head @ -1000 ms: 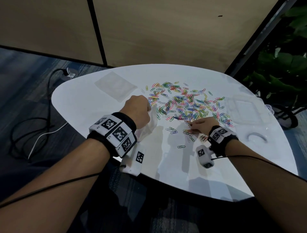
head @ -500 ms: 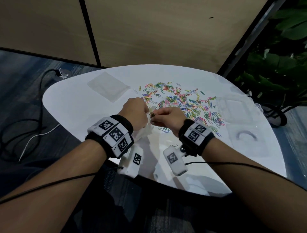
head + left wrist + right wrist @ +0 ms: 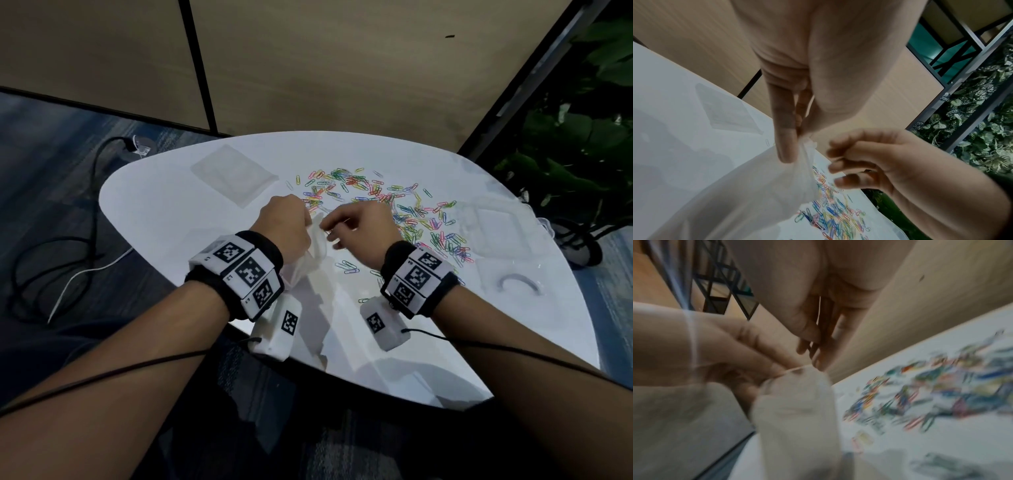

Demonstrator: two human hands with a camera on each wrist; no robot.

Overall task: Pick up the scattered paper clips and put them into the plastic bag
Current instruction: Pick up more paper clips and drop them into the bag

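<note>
Many coloured paper clips [image 3: 376,202] [image 3: 830,216] [image 3: 931,394] lie scattered on the far half of the white table [image 3: 171,212]. My left hand [image 3: 306,219] [image 3: 795,141] pinches the top edge of a thin clear plastic bag [image 3: 315,253] [image 3: 756,186] [image 3: 797,410], which hangs down towards the table. Just right of the bag's mouth is my right hand [image 3: 330,234] [image 3: 832,165] [image 3: 813,350], its fingers spread and loosely bent. No clip shows in them. The right wrist view is blurred.
A flat clear bag [image 3: 234,173] lies at the back left. More clear packaging [image 3: 493,226] sits at the right, one piece holding a curved item [image 3: 517,282]. A few loose clips [image 3: 349,267] lie near my right wrist. Cables [image 3: 51,257] trail on the floor.
My right hand left the clips at the right, came over to the bag's mouth, and its pinched fingers have now spread apart. The left hand kept hold of the bag.
</note>
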